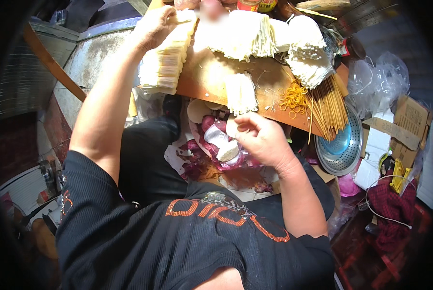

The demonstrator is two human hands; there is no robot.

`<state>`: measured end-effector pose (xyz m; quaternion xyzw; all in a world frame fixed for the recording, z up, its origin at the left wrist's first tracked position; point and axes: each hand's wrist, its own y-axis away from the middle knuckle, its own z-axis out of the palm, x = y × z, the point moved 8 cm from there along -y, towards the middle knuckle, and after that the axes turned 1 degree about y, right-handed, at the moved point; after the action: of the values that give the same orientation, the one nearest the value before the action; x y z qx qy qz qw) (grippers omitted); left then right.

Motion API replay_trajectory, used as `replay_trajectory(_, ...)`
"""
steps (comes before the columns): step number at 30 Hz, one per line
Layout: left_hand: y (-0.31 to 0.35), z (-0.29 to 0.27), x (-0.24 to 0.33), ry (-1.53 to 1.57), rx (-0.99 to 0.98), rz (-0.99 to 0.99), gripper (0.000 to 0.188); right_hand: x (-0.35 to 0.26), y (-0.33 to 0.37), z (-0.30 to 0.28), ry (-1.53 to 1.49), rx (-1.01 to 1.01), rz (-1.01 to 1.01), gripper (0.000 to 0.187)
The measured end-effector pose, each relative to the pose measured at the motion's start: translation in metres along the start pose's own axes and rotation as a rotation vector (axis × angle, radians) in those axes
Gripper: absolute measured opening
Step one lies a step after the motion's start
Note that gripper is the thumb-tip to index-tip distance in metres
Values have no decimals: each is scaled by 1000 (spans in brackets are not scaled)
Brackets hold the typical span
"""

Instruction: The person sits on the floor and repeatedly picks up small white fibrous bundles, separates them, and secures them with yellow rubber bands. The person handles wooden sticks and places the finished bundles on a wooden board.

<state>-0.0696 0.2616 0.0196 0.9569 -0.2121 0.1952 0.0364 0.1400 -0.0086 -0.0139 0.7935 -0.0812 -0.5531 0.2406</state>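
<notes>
My left hand (154, 26) reaches to the far end of a long stack of pale yellow folded sheets (165, 65), perhaps bean curd skin. Its fingers are curled closed at the stack's edge; what they pinch is too bright to make out. Closer to me, my right hand (267, 140) is just off the board's front edge, thumb and fingers drawn together, with a pale rounded piece at the fingertips that I cannot name. Just beyond it lies a small bundle of enoki mushrooms (241, 94). Larger enoki heaps (309, 50) fill the back of the wooden board (209, 75).
Yellow rubber bands (294, 99) and bamboo skewers (328, 111) lie on the board's right. Beside it are a metal colander (356, 145), a dark jar (354, 48), a clear plastic bag (378, 77) and cardboard (410, 121). Purple onion skins (192, 154) lie below, between my legs.
</notes>
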Motion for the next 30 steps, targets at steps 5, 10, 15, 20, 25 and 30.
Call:
replay_trajectory(5, -23, 16, -16, -295, 55, 159, 31, -3, -1, 20, 86, -76, -23, 30)
replay_trajectory(10, -33, 38, -25, -338, -111, -23, 30, -12, -7, 28, 169, -88, -113, 25)
replay_trajectory(15, -32, 48, -23, -456, -130, -126, 37, -2, -6, 33, 245, -126, -67, 32)
replay_trajectory(20, -20, 41, -20, -575, -32, -125, 38, -13, 1, 34, 236, -103, -153, 29)
replay_trajectory(25, -12, 22, -12, -397, 108, -19, 40, -19, 16, 38, 280, -118, -157, 30)
replay_trajectory(30, 75, -16, 38, -113, 97, -87, 51, -17, 25, 36, 477, -82, -192, 30)
